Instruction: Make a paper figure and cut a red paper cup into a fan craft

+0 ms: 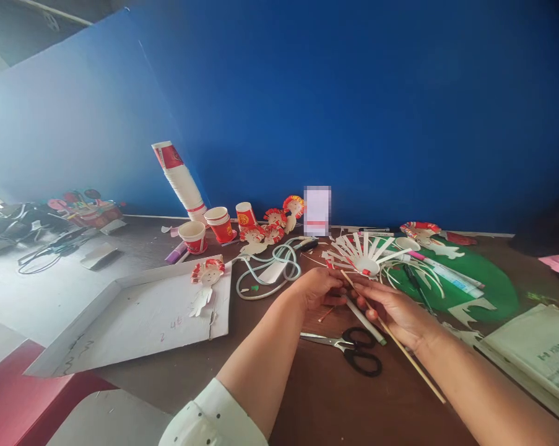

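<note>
My right hand (393, 303) is closed on a thin wooden stick (413, 364), which slants from between my hands down to the lower right. Beside its tip, my left hand (323, 288) has curled fingers; what they pinch, if anything, is hidden. Just beyond the hands lies a paper cup cut into spread white strips (365, 255); I cannot tell whether a finger touches it. Under my hands is a pale, pen-like rod (367, 323) with a greenish end. Scissors with black handles (360, 353) rest on the brown table (325, 402), below the hands.
A white box lid (144, 316) at left bears a paper figure (207, 282). Behind stand red-and-white paper cups (221, 224) and a leaning cup stack (181, 183). A pale cable (246, 291) coils left of my hands. A green mat (497, 285) lies right, near a pale packet (534, 347).
</note>
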### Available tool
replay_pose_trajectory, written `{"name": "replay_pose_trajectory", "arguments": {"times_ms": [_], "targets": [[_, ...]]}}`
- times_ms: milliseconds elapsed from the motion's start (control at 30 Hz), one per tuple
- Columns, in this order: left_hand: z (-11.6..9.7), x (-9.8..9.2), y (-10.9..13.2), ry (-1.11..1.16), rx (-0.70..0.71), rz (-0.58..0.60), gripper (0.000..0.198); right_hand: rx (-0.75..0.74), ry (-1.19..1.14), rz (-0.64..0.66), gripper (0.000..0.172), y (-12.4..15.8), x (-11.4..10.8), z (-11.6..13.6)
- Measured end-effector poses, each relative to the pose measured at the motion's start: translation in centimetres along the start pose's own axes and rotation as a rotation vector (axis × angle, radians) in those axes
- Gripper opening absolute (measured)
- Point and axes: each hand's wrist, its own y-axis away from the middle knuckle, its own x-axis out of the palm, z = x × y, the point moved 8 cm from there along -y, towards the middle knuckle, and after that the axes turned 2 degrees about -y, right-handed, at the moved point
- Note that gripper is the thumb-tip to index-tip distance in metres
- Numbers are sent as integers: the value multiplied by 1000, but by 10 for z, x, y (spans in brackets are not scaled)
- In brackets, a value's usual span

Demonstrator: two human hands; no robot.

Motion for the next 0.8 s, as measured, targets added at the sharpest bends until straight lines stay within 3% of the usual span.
{"name": "replay_pose_trajectory", "arguments": {"times_ms": [400, 600, 800], "targets": [[-2, -5, 10, 2, -103, -69, 14, 151, -181, -34, 13, -2, 2, -3], [-4, -19, 8, 69, -43, -227, 12, 144, -153, -60, 13, -2, 3, -3], [-4, -20, 5, 63, -29, -279, 9, 101, -137, -42, 25, -5, 1, -3]]}}
